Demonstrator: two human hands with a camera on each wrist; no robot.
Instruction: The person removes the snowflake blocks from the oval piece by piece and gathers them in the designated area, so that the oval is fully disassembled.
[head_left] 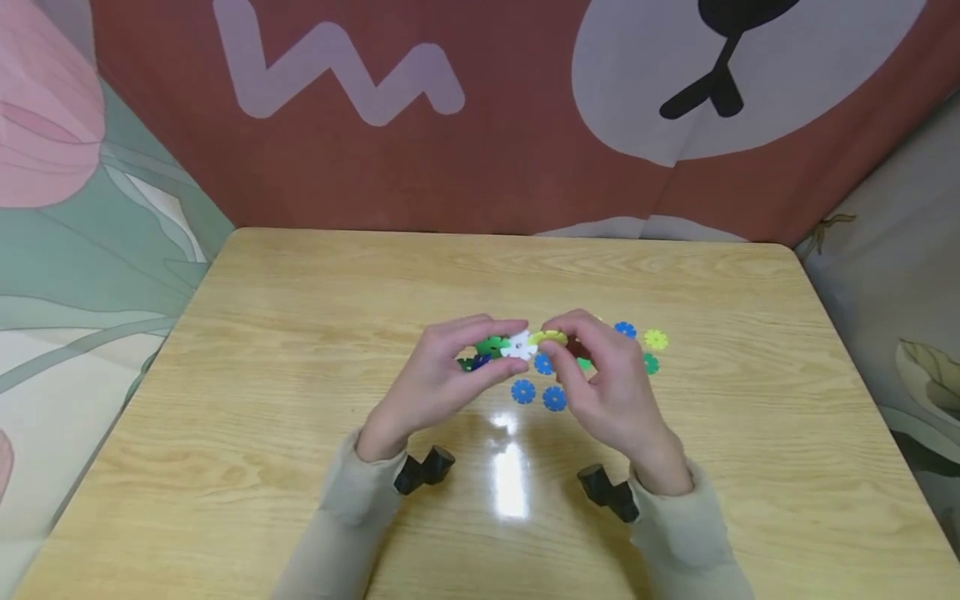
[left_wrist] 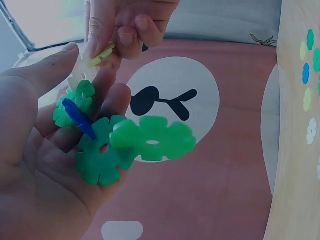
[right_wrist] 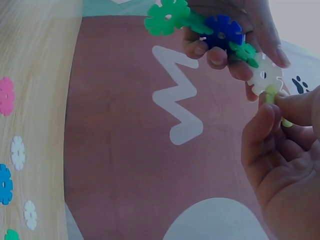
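Note:
My left hand [head_left: 442,358] holds a chain of slotted plastic snowflake discs above the table, thumb and fingers around the white disc [head_left: 519,345]. In the left wrist view the chain runs back over the palm: a green disc [left_wrist: 82,97], a dark blue disc [left_wrist: 77,116], another green disc [left_wrist: 102,160] and a lighter green disc [left_wrist: 155,142] at the free end. Thumb and fingers of my right hand [head_left: 611,387] pinch a yellow disc [head_left: 549,337] at the white disc's edge. Fingertips partly cover the yellow disc, and I cannot tell how deeply it sits in a slot.
Loose discs lie on the wooden table [head_left: 300,292] under and beyond the right hand, among them a blue disc [head_left: 523,392], a yellow disc [head_left: 656,339] and a green disc [head_left: 651,363]. The right wrist view also has a pink disc [right_wrist: 6,96]. Printed fabric hangs behind the table.

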